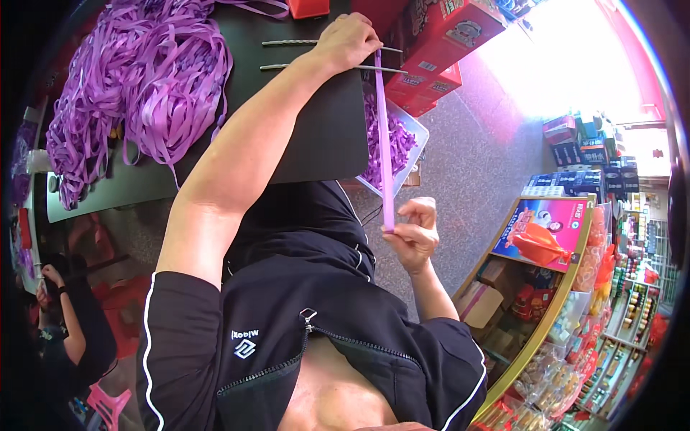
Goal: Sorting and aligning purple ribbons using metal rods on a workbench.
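A purple ribbon [385, 136] is stretched taut between my two hands past the table's right edge. At its far end my left hand [350, 42] is closed, fingertips pinching the ribbon beside two thin metal rods [287, 43] that jut over the edge. My right hand [417, 233] pinches the near end between thumb and finger, close to my body. Beneath the ribbon sits a white plastic bin [417, 129] holding many short purple ribbon pieces [399, 146]. A big heap of purple ribbons [172, 86] covers the table's left part, some hanging over its near edge.
The dark table [323, 136] lies in front of me, with a red object [309, 7] at its far side. Red cartons [445, 36] are stacked beyond the bin. A wooden-framed display cabinet [517, 280] and packed shelves stand at right. Another person [68, 323] sits at far left.
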`<state>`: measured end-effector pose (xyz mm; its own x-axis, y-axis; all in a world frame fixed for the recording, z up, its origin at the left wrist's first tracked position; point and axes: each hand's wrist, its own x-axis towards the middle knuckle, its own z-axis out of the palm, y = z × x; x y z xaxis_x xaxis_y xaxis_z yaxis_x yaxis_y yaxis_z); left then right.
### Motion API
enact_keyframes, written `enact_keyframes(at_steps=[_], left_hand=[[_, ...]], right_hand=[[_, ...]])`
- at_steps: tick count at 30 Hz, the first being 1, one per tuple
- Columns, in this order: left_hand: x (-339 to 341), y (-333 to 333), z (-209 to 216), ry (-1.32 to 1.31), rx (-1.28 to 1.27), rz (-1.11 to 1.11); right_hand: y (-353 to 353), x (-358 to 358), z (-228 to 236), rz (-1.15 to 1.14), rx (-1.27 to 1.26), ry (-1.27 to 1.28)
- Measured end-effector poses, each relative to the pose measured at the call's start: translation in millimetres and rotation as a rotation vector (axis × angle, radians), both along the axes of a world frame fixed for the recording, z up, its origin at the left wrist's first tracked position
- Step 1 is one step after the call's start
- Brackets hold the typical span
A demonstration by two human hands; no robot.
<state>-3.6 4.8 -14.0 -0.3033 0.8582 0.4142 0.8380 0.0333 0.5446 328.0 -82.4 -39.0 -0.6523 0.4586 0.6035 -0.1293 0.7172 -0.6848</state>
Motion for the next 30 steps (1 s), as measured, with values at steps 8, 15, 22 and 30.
enact_keyframes(at_steps=[8,15,22,30], left_hand=[[-1,-2,1,0.004,0.005,0.014],[1,3,-2,0.009,0.045,0.019],[2,1,-6,0.001,0.064,0.041],[-4,4,-7,0.028,0.019,0.047]], right_hand=[[46,-56,90,0.236,0.041,0.27],[64,-118,164,0.279,0.004,0.204],[42,-88,147,0.372,0.042,-0.102],[-4,-2,52,0.141,-0.466,-0.157]])
